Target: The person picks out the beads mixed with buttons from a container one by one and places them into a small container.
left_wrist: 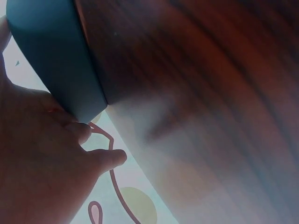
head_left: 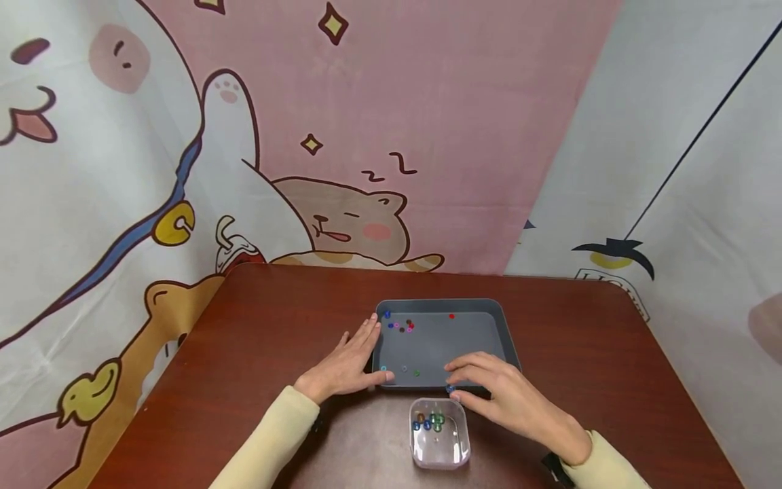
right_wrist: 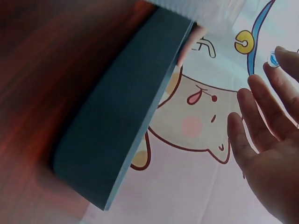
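My right hand pinches a clear blue marble between thumb and index finger, above the near rim of a grey tray. In the right wrist view the marble shows at the fingertips, and the other fingers are spread. Just below that hand stands a clear plastic box with several blue, green and amber marbles inside. My left hand rests its straight fingers along the tray's left side, thumb at the near left corner. The left wrist view shows this hand against the tray's outer wall.
Small red, pink, brown and blue beads lie in the tray's far left part, beside a blue marble. A lone red bead lies farther right. Near the front are a green bead and pale rings. A cartoon cloth hangs behind the brown table.
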{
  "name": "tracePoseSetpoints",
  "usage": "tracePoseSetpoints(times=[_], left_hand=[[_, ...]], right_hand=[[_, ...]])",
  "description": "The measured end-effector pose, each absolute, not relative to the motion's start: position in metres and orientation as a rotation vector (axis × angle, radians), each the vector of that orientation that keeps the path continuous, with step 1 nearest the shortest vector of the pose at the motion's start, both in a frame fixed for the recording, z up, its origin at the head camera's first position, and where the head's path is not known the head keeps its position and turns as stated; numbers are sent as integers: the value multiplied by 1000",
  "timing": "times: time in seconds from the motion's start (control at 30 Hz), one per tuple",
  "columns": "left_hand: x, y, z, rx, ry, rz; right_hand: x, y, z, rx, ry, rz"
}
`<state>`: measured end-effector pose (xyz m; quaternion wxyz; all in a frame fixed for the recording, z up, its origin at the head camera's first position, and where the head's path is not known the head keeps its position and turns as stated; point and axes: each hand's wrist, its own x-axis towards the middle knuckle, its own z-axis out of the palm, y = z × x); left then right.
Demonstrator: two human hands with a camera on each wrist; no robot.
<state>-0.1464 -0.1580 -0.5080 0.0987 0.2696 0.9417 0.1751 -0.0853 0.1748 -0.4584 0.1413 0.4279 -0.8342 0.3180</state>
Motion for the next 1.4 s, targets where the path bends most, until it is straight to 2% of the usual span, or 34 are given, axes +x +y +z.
tracePoseSetpoints(times=[0.7,1.4], left_hand=[[-146,-158,-509,798,2790,547],[-146,-158,-510,782,2776,541]], right_hand=[[-61,173,-480,1479,-2387,999],[-55,174,-486,1470,-2471,988]])
